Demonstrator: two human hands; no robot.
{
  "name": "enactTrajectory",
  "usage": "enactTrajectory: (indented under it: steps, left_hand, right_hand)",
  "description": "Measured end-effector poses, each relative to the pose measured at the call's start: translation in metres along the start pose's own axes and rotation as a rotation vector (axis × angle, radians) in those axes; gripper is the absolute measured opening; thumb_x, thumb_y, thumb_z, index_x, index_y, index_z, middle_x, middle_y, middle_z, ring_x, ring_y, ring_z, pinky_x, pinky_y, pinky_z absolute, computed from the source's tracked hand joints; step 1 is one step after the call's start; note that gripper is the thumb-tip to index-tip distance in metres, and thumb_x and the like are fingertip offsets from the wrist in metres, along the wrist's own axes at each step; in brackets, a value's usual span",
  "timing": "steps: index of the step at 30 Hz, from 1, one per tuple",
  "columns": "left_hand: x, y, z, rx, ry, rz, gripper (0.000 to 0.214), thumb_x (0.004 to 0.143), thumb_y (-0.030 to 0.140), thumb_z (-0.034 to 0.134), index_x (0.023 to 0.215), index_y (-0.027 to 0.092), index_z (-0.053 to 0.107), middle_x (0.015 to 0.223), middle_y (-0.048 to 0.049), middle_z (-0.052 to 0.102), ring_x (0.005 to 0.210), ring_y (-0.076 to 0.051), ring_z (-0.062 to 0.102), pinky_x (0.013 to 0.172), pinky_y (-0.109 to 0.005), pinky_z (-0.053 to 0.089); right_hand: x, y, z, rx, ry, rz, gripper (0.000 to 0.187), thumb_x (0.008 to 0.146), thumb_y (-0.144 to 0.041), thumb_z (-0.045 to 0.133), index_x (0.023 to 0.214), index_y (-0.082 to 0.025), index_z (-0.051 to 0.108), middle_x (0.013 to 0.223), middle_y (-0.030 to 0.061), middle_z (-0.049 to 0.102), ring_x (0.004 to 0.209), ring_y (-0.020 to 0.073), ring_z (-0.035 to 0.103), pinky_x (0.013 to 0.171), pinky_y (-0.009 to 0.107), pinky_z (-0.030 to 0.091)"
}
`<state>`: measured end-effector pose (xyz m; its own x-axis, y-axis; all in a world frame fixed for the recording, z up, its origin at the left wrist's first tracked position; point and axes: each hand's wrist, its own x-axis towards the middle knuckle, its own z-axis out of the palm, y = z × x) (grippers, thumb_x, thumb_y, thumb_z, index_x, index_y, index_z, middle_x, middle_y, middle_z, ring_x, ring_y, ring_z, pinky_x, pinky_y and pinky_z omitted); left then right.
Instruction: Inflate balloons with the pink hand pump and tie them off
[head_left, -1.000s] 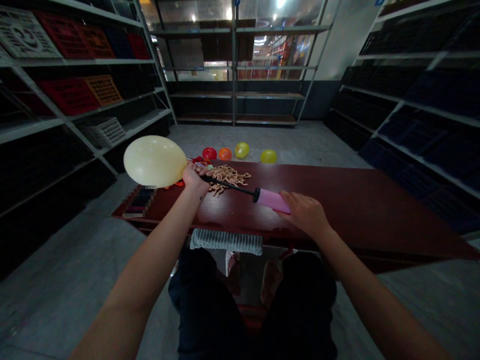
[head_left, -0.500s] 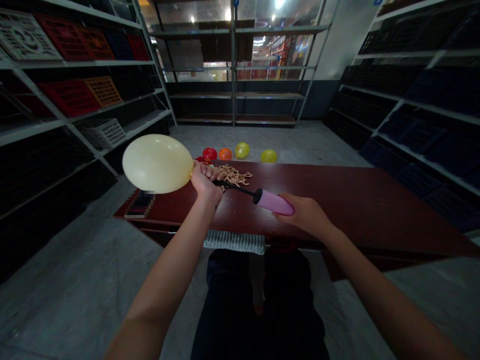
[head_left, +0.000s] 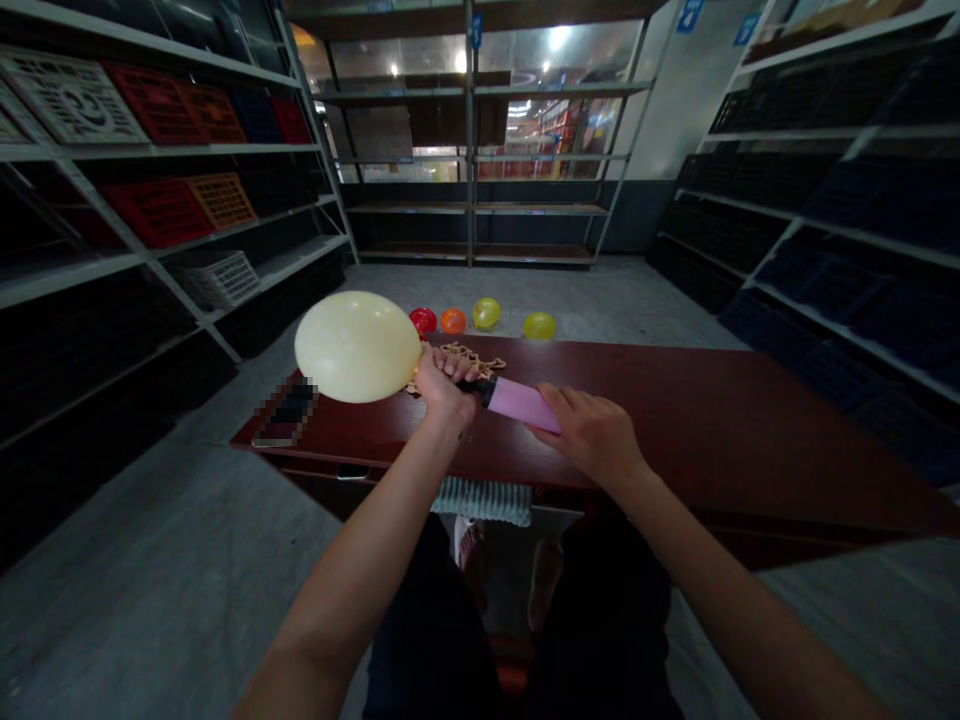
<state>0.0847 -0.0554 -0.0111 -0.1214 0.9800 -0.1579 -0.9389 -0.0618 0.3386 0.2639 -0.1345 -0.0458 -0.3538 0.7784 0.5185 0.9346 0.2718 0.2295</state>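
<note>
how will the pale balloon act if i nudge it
The pale balloon is probably very light for its size, being blown up. Its smooth, rounded skin would likely give slightly and could pop on something sharp. With the left hand gripping its narrow end, it would probably wobble rather than roll.

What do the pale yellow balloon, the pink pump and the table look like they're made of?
Pale yellow balloon: probably latex, smooth with a soft shine, judging by its taut, rounded skin.
Pink pump: likely plastic, its barrel smooth and evenly coloured.
Table: wood or laminate, unclear which; dark reddish top, faint sheen.
</note>
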Motion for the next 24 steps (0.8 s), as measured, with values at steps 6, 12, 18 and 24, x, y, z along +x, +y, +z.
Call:
enactTrajectory:
  steps: [6,12,18,24]
  left_hand:
    - [0.016,0.007,-0.005,0.04,0.083,-0.047,0.041,0.096,0.028,0.043,0.061,0.02,0.024,0.045,0.0089,0.025,0.032,-0.005,0.024,0.038,-0.02,0.02]
    - [0.036,0.031,-0.008,0.07,0.103,-0.012,0.036,0.092,0.019,0.042,0.061,0.02,0.023,0.044,0.0091,0.023,0.031,-0.005,0.024,0.039,-0.021,0.021]
    - [0.044,0.065,-0.002,0.141,0.065,0.087,0.042,0.095,0.028,0.042,0.06,0.02,0.02,0.043,0.0089,0.023,0.031,-0.005,0.023,0.038,-0.021,0.022]
    - [0.034,0.073,0.006,0.156,0.003,0.2,0.048,0.095,0.037,0.047,0.058,0.02,0.021,0.043,0.0083,0.022,0.031,-0.005,0.022,0.037,-0.021,0.023]
  right_hand:
    - [-0.009,0.002,0.007,-0.031,-0.014,-0.02,0.044,0.093,-0.041,0.049,0.129,-0.017,0.054,0.096,0.01,0.07,0.081,0.0227,0.061,0.067,0.033,0.035]
    - [-0.027,0.024,0.022,-0.056,-0.037,-0.009,0.048,0.093,-0.046,0.046,0.133,-0.019,0.052,0.101,0.0113,0.07,0.084,0.0236,0.06,0.068,0.032,0.036]
    - [-0.032,0.041,0.042,-0.001,-0.065,0.019,0.05,0.094,-0.05,0.045,0.131,-0.019,0.053,0.101,0.0112,0.07,0.084,0.0231,0.063,0.068,0.03,0.039]
    - [-0.015,0.039,0.045,0.361,-0.119,0.083,0.055,0.086,-0.052,0.058,0.129,-0.019,0.056,0.119,0.0106,0.069,0.099,0.0255,0.067,0.08,0.034,0.049]
